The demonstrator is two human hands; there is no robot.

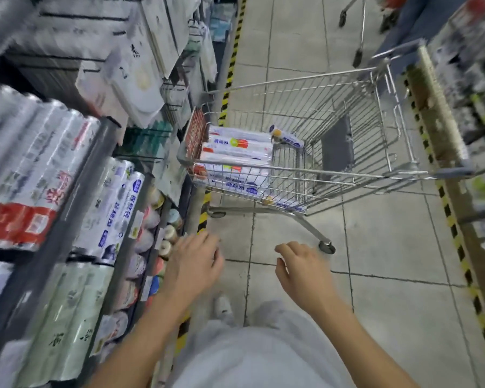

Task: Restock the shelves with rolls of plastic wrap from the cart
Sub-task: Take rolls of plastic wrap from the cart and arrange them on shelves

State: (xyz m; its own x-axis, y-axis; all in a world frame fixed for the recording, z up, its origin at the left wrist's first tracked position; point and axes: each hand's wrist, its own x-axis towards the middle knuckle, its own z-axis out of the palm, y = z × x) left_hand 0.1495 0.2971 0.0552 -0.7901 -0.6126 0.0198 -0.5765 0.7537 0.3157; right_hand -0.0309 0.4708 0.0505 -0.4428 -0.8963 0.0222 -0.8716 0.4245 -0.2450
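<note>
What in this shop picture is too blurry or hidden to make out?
Head view, shelf rolls: label print smeared by motion blur.
Head view, rolls in the cart: count unclear, lower ones buried under the top layer.
Head view, second cart: cut off by the top edge.

lt grey clothes [252, 357], white shoe [223, 307]

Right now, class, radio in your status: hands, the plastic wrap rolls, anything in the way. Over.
Left hand and right hand empty, fingers loose. Rolls piled in the cart, shelf side. Only bare floor between hands and cart.
</note>
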